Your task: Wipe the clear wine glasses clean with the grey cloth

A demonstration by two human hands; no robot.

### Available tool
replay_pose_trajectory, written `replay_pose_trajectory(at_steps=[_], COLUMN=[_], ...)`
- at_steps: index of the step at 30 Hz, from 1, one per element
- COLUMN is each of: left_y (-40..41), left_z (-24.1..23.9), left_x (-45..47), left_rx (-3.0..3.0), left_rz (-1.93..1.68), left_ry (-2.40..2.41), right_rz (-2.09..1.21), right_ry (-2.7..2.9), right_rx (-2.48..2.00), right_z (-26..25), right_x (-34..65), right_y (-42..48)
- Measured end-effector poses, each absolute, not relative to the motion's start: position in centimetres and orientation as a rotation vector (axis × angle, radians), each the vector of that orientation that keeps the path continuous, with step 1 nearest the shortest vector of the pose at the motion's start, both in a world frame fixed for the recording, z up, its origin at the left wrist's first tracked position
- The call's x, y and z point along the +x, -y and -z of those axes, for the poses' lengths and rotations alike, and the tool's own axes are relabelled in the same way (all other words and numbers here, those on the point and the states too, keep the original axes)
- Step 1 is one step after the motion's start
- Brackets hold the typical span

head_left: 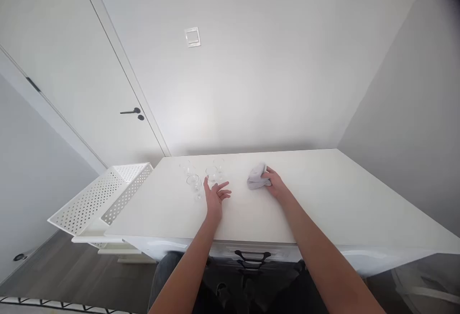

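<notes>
Left hand (215, 194) spread wide, just beside the clear stemmed glass (212, 175); right hand (273, 182) gripping a crumpled grey cloth (257, 177) on the white counter (323, 199).

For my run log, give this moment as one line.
left hand open near glasses | right hand grips cloth | glasses, cloth on table

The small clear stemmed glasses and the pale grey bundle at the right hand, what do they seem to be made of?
The small clear stemmed glasses look like glass, or perhaps clear plastic: the white table shows through them and their rims glint. The pale grey bundle looks like soft matte cloth: it is crumpled in folds, gripped by the right hand.
</notes>
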State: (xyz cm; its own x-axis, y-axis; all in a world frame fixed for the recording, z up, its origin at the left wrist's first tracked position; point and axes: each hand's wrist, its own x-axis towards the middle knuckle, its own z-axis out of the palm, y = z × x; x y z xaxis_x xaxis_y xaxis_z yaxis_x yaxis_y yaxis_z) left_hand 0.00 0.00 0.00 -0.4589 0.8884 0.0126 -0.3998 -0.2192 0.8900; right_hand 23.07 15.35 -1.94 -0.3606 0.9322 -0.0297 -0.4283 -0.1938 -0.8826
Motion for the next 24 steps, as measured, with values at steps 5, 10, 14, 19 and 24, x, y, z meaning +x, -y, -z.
replay_pose_trajectory(at_steps=[5, 10, 14, 19, 24], left_y=[-0.6, -0.8, -0.5, -0.3, -1.7], left_z=[0.1, 0.5, 0.3, 0.7, 2.2], left_x=[0.0, 0.9, 1.5, 2.2, 3.3], left_rx=[0.685, 0.747, 0.814, 1.063, 1.339], left_rz=[-1.806, -1.673, -1.604, -1.512, -1.6], left_ry=[-1.022, -1.018, -1.037, -0.934, -1.197], right_rz=[-1.734, -1.724, -1.711, -1.611, -1.37], right_ry=[1.023, 1.065, 1.102, 1.104, 1.116], right_rx=[-0.776, -0.779, -0.769, -0.806, -0.848], right_z=[2.9, 3.3, 3.0, 2.7, 2.8], right_x=[23.1, 23.0, 23.0, 23.0, 23.0], right_y=[-16.2, -16.6, -16.3, -15.4, -13.3])
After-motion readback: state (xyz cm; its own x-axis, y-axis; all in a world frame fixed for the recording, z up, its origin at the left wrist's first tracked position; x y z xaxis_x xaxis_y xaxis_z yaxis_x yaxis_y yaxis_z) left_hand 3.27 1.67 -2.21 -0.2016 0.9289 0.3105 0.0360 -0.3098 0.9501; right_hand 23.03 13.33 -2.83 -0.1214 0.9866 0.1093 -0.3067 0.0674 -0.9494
